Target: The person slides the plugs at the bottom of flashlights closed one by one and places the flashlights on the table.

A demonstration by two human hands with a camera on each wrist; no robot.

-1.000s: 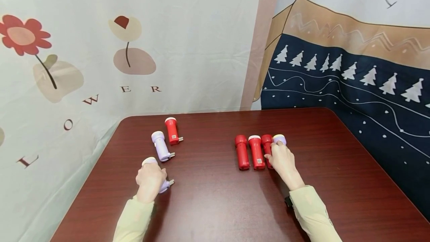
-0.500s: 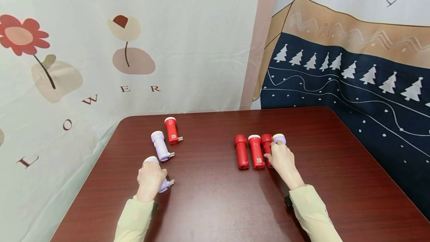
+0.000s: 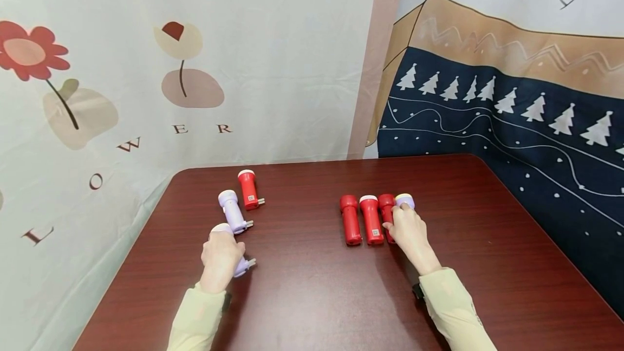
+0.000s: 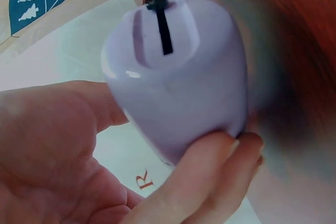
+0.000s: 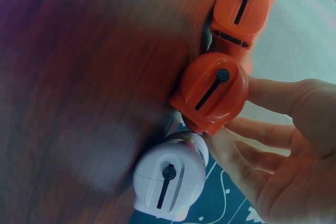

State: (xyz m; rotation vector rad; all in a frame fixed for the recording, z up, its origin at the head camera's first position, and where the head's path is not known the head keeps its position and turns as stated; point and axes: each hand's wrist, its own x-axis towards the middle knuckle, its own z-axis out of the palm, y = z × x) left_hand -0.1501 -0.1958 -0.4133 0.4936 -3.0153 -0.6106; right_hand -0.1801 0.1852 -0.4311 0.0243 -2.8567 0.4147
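My left hand (image 3: 221, 256) grips a lavender flashlight (image 4: 178, 93) at the left of the table; its pale head and plug prongs stick out past the hand in the head view. In the left wrist view, thumb and fingers lie on either side of its body. My right hand (image 3: 409, 234) pinches a red flashlight (image 5: 215, 93), with the thumb on one side and a finger on the other. This one is third in a row lying on the table. Beside it, partly hidden by that hand, lies another lavender flashlight (image 5: 170, 179).
Beyond my left hand lie a lavender flashlight (image 3: 233, 213) and a red flashlight (image 3: 249, 191), prongs out. Left of my right hand are a red flashlight (image 3: 351, 221) and a white-rimmed red one (image 3: 372, 221). Printed cloth hangs behind the brown table (image 3: 302, 302).
My left hand has shifted slightly right and away from me, and the lavender flashlight's prongs have moved a little with it. My right hand stays on the red flashlight.
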